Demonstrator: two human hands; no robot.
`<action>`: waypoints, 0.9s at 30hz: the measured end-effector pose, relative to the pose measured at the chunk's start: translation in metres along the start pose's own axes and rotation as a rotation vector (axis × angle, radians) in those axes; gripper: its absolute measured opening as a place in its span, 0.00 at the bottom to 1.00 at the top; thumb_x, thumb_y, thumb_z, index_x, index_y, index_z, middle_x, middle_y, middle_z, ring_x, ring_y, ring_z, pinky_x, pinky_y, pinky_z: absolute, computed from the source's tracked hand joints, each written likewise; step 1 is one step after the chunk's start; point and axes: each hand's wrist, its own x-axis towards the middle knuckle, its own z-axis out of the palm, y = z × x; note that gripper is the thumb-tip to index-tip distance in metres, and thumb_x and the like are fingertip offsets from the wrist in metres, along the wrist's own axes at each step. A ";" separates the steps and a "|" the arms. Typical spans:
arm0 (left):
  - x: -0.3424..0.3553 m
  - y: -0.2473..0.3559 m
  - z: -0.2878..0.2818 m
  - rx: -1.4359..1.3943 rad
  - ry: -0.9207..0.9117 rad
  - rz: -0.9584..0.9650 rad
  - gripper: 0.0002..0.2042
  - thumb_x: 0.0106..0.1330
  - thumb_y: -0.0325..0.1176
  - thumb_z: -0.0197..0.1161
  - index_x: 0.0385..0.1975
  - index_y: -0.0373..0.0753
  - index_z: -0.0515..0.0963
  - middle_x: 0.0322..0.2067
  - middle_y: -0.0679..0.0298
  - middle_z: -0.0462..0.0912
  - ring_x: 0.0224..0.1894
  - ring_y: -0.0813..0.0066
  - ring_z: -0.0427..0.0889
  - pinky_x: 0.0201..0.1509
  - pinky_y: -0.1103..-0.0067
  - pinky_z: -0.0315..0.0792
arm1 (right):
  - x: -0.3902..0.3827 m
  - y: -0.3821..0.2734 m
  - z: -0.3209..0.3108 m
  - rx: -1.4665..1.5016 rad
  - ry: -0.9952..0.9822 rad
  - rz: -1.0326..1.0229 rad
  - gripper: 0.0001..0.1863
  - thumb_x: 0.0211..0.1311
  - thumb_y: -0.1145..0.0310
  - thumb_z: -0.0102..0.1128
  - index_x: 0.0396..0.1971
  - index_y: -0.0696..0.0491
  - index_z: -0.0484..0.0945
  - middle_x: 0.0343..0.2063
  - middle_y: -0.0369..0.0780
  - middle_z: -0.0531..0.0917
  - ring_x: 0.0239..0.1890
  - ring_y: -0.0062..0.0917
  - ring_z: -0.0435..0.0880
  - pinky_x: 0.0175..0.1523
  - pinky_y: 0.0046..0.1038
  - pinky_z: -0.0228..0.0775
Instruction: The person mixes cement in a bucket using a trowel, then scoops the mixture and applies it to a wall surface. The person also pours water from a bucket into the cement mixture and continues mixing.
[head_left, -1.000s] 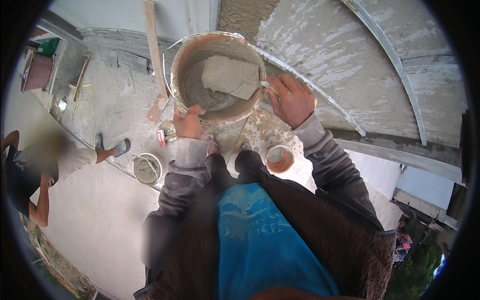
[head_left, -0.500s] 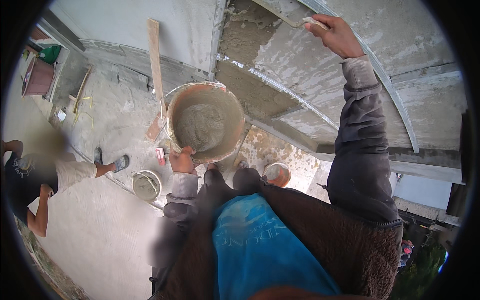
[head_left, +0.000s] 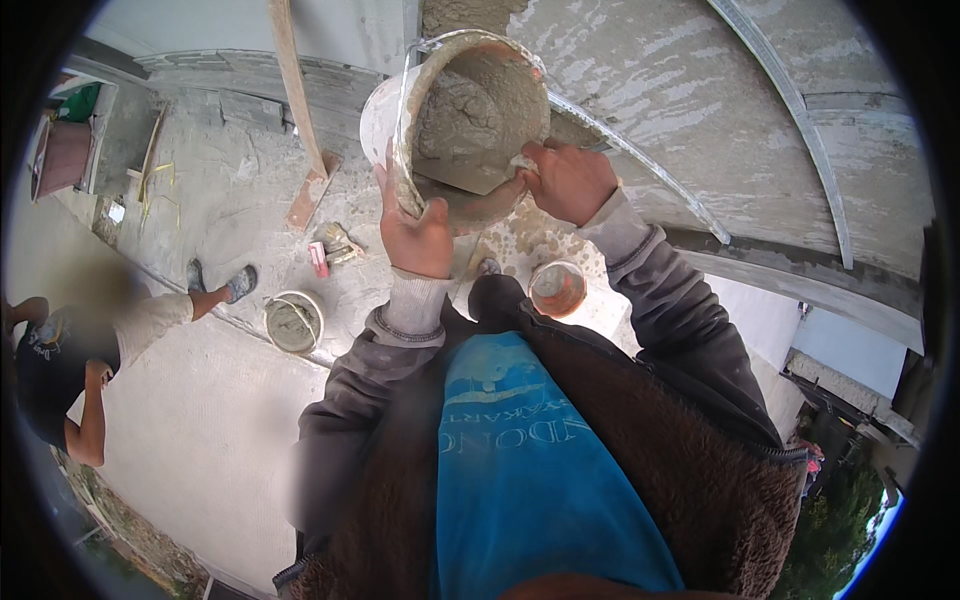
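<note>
Up against the wall, a bucket (head_left: 405,190) of wet grey mortar (head_left: 460,115) is tilted with its mouth toward me. My left hand (head_left: 415,232) is closed on its near left rim, the thumb near the lip. My right hand (head_left: 572,182) is closed round the pale handle of a trowel (head_left: 522,166) at the bucket's right side. The trowel's blade reaches into the bucket's mouth, low over the mortar. Behind the bucket, the wall (head_left: 620,80) carries patchy wet mortar and a long metal strip (head_left: 650,178).
A second metal strip (head_left: 800,120) curves along the wall at right. Below stand a white bucket (head_left: 293,322) of mortar and an orange-grey bucket (head_left: 557,288). A wooden plank (head_left: 295,80) leans at upper left. Another person (head_left: 70,365) is at far left.
My right hand has brought the trowel down from the wall to the bucket. My left hand has raised the bucket and tilted it further toward me.
</note>
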 end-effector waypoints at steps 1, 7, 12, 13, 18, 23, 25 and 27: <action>-0.004 0.002 0.002 0.021 -0.012 0.020 0.35 0.52 0.20 0.56 0.66 0.28 0.62 0.56 0.52 0.77 0.54 0.64 0.77 0.60 0.75 0.69 | 0.003 0.004 0.014 -0.069 0.105 0.048 0.17 0.59 0.57 0.62 0.47 0.45 0.80 0.37 0.40 0.83 0.41 0.37 0.85 0.43 0.42 0.76; -0.012 -0.013 0.000 -0.087 0.002 -0.102 0.34 0.52 0.19 0.55 0.65 0.28 0.63 0.50 0.54 0.79 0.48 0.65 0.79 0.57 0.79 0.69 | -0.025 0.034 0.050 -0.071 0.673 -0.084 0.14 0.57 0.60 0.64 0.43 0.43 0.80 0.36 0.33 0.79 0.36 0.29 0.83 0.35 0.35 0.74; -0.009 -0.026 0.018 -0.413 0.188 -0.474 0.29 0.51 0.18 0.55 0.59 0.34 0.68 0.36 0.61 0.78 0.33 0.71 0.77 0.36 0.73 0.79 | -0.024 0.060 0.069 0.000 0.698 -0.133 0.14 0.56 0.59 0.66 0.43 0.43 0.81 0.34 0.33 0.79 0.35 0.29 0.83 0.35 0.34 0.74; -0.011 -0.030 0.020 -0.463 0.250 -0.572 0.28 0.51 0.17 0.55 0.58 0.36 0.69 0.33 0.62 0.77 0.30 0.72 0.77 0.30 0.72 0.80 | -0.024 0.059 0.066 -0.010 0.702 -0.154 0.14 0.56 0.59 0.66 0.43 0.42 0.81 0.34 0.33 0.79 0.35 0.29 0.83 0.35 0.35 0.74; -0.037 -0.083 0.009 -0.388 0.407 -0.740 0.27 0.52 0.17 0.53 0.55 0.38 0.70 0.32 0.63 0.76 0.26 0.73 0.77 0.19 0.73 0.78 | -0.032 0.063 0.030 0.245 0.405 -0.184 0.18 0.58 0.54 0.66 0.45 0.46 0.82 0.37 0.35 0.83 0.38 0.29 0.83 0.37 0.32 0.75; -0.073 -0.131 -0.010 -0.310 0.442 -0.615 0.25 0.51 0.17 0.52 0.53 0.37 0.72 0.32 0.64 0.76 0.24 0.74 0.76 0.16 0.75 0.80 | 0.049 0.148 0.050 0.702 -0.207 -0.102 0.28 0.58 0.49 0.67 0.52 0.54 0.81 0.41 0.42 0.86 0.36 0.29 0.85 0.43 0.27 0.75; -0.074 -0.140 -0.006 -0.305 0.400 -0.711 0.27 0.50 0.17 0.52 0.55 0.37 0.72 0.32 0.64 0.76 0.25 0.74 0.77 0.18 0.76 0.80 | 0.094 0.201 0.059 0.698 -0.194 0.081 0.30 0.59 0.50 0.66 0.53 0.58 0.80 0.41 0.45 0.86 0.37 0.29 0.85 0.46 0.27 0.74; -0.083 -0.129 -0.013 -0.267 0.394 -0.729 0.27 0.50 0.17 0.53 0.55 0.35 0.73 0.32 0.64 0.78 0.26 0.76 0.76 0.25 0.80 0.77 | 0.098 0.214 0.042 0.578 0.124 0.109 0.30 0.60 0.50 0.65 0.52 0.60 0.79 0.40 0.45 0.87 0.38 0.29 0.85 0.47 0.28 0.74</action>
